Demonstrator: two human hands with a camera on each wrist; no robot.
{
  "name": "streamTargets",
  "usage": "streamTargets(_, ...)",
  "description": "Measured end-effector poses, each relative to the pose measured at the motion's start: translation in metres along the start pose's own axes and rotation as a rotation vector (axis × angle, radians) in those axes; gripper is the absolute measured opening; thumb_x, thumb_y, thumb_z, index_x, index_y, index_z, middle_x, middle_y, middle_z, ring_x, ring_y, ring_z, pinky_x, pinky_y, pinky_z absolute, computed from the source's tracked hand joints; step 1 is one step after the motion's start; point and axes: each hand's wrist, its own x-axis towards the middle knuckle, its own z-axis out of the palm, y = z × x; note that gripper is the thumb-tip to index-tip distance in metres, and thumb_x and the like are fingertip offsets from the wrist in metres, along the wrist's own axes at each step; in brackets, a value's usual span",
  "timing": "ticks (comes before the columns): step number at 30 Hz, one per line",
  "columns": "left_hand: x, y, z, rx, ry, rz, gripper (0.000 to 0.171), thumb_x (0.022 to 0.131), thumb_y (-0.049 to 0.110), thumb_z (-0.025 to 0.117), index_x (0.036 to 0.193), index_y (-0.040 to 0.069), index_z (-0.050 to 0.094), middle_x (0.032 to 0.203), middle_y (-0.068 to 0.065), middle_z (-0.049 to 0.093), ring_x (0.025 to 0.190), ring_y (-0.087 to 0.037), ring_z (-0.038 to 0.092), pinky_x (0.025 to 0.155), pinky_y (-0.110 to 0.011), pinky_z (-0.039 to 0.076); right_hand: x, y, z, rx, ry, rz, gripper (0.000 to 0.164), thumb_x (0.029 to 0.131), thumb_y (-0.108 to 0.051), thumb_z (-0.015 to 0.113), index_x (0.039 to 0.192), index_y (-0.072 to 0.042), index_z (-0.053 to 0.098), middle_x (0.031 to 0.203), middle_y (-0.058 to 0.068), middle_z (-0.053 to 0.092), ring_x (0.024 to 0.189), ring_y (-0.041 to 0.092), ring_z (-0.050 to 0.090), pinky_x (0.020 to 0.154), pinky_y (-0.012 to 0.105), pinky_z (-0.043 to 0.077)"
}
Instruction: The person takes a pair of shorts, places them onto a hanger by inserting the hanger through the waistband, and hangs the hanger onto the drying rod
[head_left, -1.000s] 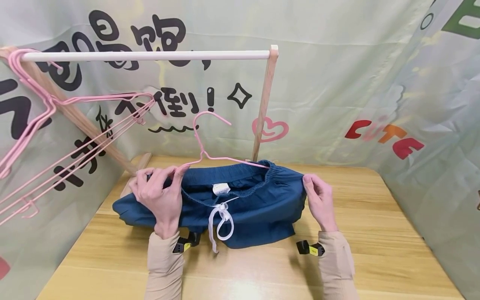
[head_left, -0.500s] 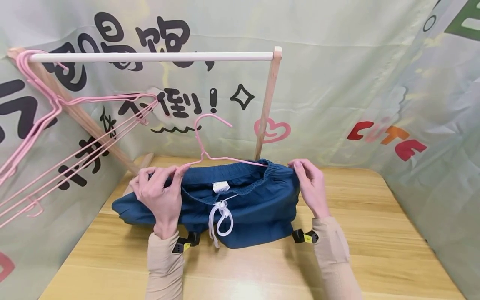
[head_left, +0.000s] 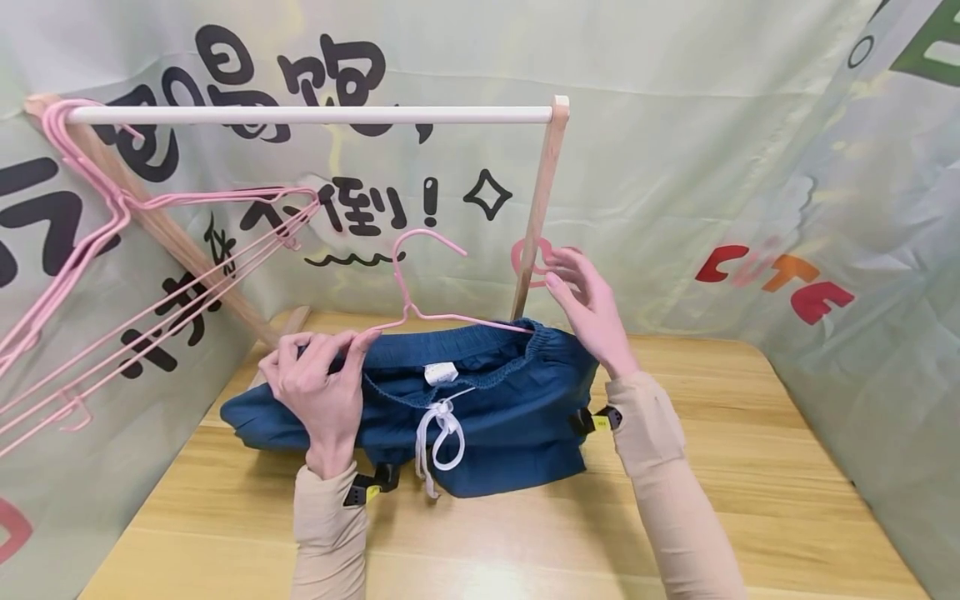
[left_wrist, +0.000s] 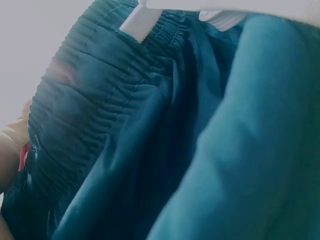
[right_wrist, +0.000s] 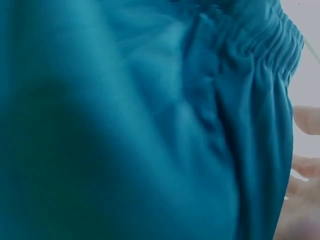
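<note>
Dark blue shorts (head_left: 517, 425) with an elastic waistband and a tied white drawstring (head_left: 447, 429) are over the table, waist opening upward. Inside the waist sits a pink hanger (head_left: 407, 287), its hook standing above the cloth. My left hand (head_left: 318, 396) pinches the waistband together with the hanger's left arm. Free of the cloth, my right hand (head_left: 592, 312) is raised above the right end of the waistband, fingers relaxed. The left wrist view is filled by the gathered waistband (left_wrist: 95, 95); in the right wrist view, fingers (right_wrist: 306, 120) show beyond the shorts' edge.
A rack with a white rail (head_left: 337, 115) and wooden legs (head_left: 542, 200) stands at the back. Several pink hangers (head_left: 97, 187) hang at its left end. Printed cloth walls (head_left: 660, 167) surround the wooden table (head_left: 750, 467).
My right hand has let go of the waistband's right side and moved up and left, its fingers opening. My left hand, the shorts and the hanger have hardly moved.
</note>
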Motion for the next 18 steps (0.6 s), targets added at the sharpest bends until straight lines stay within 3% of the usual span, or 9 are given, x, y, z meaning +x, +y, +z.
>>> streamTargets(3,0.0,0.0,-0.001,0.004,-0.011,-0.002,0.043,0.084,0.05,0.075,0.074,0.009,0.077,0.068,-0.011,0.071,0.082,-0.036,0.057,0.087,-0.053,0.027,0.014,-0.006,0.005,0.022,-0.012,0.015,0.05,0.104,-0.017,0.054,0.151,-0.006,0.039,0.147,0.017,0.051,0.137,0.029,0.05,0.117,0.051,0.038)
streamTargets(6,0.0,-0.001,-0.001,0.007,-0.019,-0.004,0.043,0.084,0.05,0.075,0.075,0.009,0.077,0.068,-0.011,0.072,0.082,-0.036,0.057,0.087,-0.054,0.027,0.026,-0.008,0.011,0.067,-0.012,0.016,0.054,0.104,-0.018,0.054,0.154,-0.008,0.035,0.15,0.016,0.047,0.141,0.03,0.046,0.12,0.051,0.034)
streamTargets(10,0.001,-0.001,-0.002,0.006,-0.029,-0.009,0.042,0.084,0.05,0.075,0.075,0.009,0.078,0.069,-0.011,0.072,0.082,-0.036,0.057,0.087,-0.054,0.027,0.041,-0.007,0.018,0.14,-0.017,-0.012,0.052,0.105,-0.017,0.051,0.153,-0.007,0.035,0.148,0.021,0.046,0.141,0.035,0.048,0.116,0.052,0.038)
streamTargets(13,0.001,-0.002,-0.002,0.007,-0.034,-0.014,0.042,0.084,0.05,0.075,0.075,0.008,0.077,0.069,-0.012,0.072,0.082,-0.036,0.057,0.087,-0.053,0.027,0.048,-0.003,0.022,0.158,-0.005,-0.039,0.046,0.106,-0.017,0.051,0.149,-0.005,0.04,0.138,0.02,0.054,0.135,0.038,0.053,0.112,0.052,0.043)
streamTargets(18,0.0,-0.002,-0.001,0.011,-0.039,-0.016,0.042,0.084,0.049,0.075,0.075,0.008,0.077,0.069,-0.012,0.072,0.082,-0.035,0.057,0.087,-0.053,0.027,0.054,0.001,0.026,0.153,0.048,-0.07,0.037,0.104,-0.015,0.054,0.137,0.003,0.052,0.11,0.005,0.063,0.106,0.019,0.064,0.101,0.036,0.049)
